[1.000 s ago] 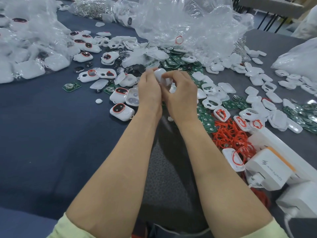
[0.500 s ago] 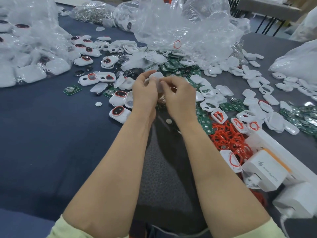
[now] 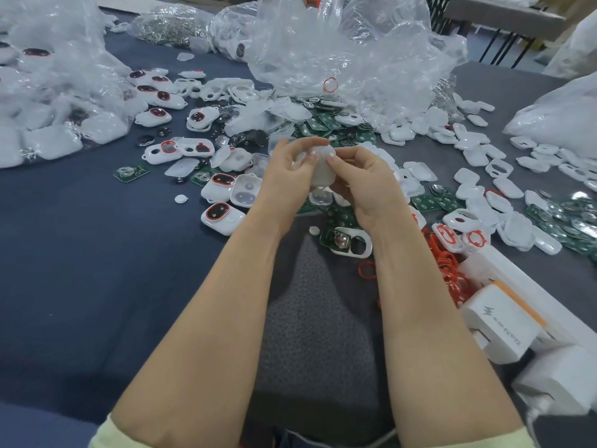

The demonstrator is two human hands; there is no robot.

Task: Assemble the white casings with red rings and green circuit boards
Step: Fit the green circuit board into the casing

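Both hands are raised over the middle of the desk (image 3: 97, 270), left hand (image 3: 284, 176) and right hand (image 3: 365, 185) pinching one white casing (image 3: 323, 163) at the fingertips. It's a smooth, rounded, milky shell that looks light, stiff and slippery. Best held by its edges.

smooth plastic casing (image 3: 323, 164) between left hand (image 3: 284, 179) and right hand (image 3: 365, 185); beyond them glossy crinkled plastic bag (image 3: 349, 53); under them matt cloth (image 3: 97, 286).

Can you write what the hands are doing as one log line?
left hand: holds white casing | right hand: pinches same casing | table: casing with green circuit board lies untouched
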